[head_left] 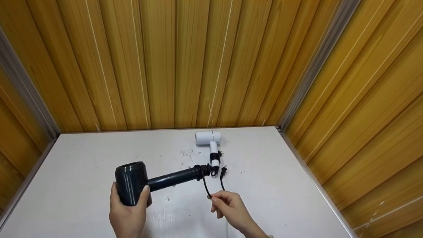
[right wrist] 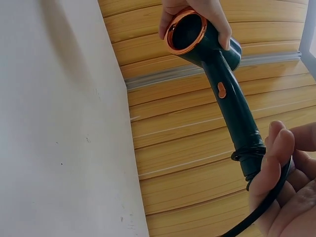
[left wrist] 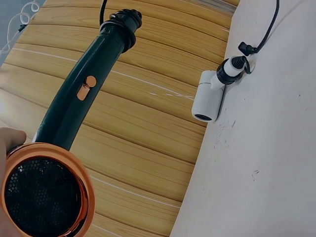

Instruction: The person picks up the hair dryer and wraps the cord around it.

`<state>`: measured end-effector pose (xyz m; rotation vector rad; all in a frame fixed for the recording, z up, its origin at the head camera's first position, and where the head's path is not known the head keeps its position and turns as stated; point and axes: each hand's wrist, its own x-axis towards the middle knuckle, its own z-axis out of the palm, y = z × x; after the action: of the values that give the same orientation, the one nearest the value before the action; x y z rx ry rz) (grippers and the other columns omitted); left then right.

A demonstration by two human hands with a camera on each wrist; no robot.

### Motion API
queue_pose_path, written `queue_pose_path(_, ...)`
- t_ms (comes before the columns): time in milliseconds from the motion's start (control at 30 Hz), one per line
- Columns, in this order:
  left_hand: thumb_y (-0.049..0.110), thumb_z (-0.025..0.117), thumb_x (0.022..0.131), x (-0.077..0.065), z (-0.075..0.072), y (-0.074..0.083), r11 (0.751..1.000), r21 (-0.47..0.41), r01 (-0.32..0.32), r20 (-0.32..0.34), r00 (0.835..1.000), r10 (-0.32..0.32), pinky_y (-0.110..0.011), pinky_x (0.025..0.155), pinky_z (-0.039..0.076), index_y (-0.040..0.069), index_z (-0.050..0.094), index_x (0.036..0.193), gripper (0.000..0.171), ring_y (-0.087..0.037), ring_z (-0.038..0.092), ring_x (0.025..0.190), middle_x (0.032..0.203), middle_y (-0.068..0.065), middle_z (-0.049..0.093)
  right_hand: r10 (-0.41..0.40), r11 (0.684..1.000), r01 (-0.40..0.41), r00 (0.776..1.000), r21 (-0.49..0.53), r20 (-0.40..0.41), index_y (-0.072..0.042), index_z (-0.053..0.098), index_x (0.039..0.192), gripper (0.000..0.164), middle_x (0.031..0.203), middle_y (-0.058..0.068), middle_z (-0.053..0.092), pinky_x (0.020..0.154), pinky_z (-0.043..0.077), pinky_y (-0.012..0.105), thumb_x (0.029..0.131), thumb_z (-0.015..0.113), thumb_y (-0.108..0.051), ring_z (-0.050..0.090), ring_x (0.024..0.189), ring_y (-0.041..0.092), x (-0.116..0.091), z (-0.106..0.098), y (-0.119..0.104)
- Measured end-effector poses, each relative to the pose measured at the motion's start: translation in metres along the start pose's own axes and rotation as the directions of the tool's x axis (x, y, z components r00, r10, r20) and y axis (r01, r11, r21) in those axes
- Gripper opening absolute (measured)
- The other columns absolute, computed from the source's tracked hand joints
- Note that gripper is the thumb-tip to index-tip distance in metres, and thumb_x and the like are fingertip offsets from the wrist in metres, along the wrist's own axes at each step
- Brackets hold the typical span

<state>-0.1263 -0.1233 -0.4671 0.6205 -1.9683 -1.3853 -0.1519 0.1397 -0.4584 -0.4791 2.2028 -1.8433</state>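
Observation:
My left hand (head_left: 128, 215) grips the barrel of a dark green hair dryer (head_left: 173, 177), its handle pointing right. In the left wrist view the dryer's copper-rimmed rear grille (left wrist: 43, 196) and copper switch (left wrist: 86, 88) face the camera. Some black cord (right wrist: 249, 153) is wound round the handle's end. A loose length of that cord (head_left: 206, 187) runs down to my right hand (head_left: 230, 209), which pinches it between thumb and fingers. The cord's plug (head_left: 223, 170) hangs just above the right hand in the head view.
On the white table (head_left: 79, 185), near the back edge, lies a white hair dryer (head_left: 205, 138) with its black cord (head_left: 215, 157) wrapped round the handle. Wood-patterned panel walls (head_left: 172, 66) rise behind and at both sides of the table.

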Motion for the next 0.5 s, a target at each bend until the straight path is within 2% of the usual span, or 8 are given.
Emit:
queue_pose_path(200,0.04,0.068,0.076,0.001,-0.002,0.001,0.999,0.017,0.038,0.022,0.999,-0.039,-0.032,0.065,0.045,0.007,0.026,0.139,0.083,-0.027,0.055,0.088,0.112,-0.018,0.051,0.013,0.999,-0.015,0.999,0.033,0.032,0.0,0.062,0.105,0.026,0.071,0.004,0.061,0.05,0.045,0.016,0.093,0.049,-0.019,0.05,0.051,0.004,-0.003,0.004,0.01)
queue_pose_path(400,0.04,0.066,0.078,0.001,-0.004,0.0,0.998,-0.002,0.061,0.046,0.997,-0.061,-0.025,0.055,0.05,0.005,0.028,0.138,0.079,-0.029,0.055,0.086,0.108,-0.018,0.05,0.038,0.995,-0.042,0.998,0.087,0.051,-0.002,0.062,0.107,0.027,0.072,0.005,0.062,0.053,0.047,0.018,0.093,0.048,-0.02,0.052,0.054,0.006,-0.002,0.007,0.025)
queue_pose_path(500,0.042,0.066,0.078,0.002,-0.004,0.0,0.995,-0.018,0.101,0.065,0.993,-0.1,-0.027,0.055,0.051,0.006,0.028,0.138,0.08,-0.029,0.054,0.088,0.11,-0.018,0.049,0.043,0.992,-0.051,0.996,0.113,0.073,-0.002,0.062,0.108,0.029,0.073,0.002,0.062,0.055,0.048,0.019,0.093,0.047,-0.023,0.053,0.056,0.006,-0.001,0.009,0.033)
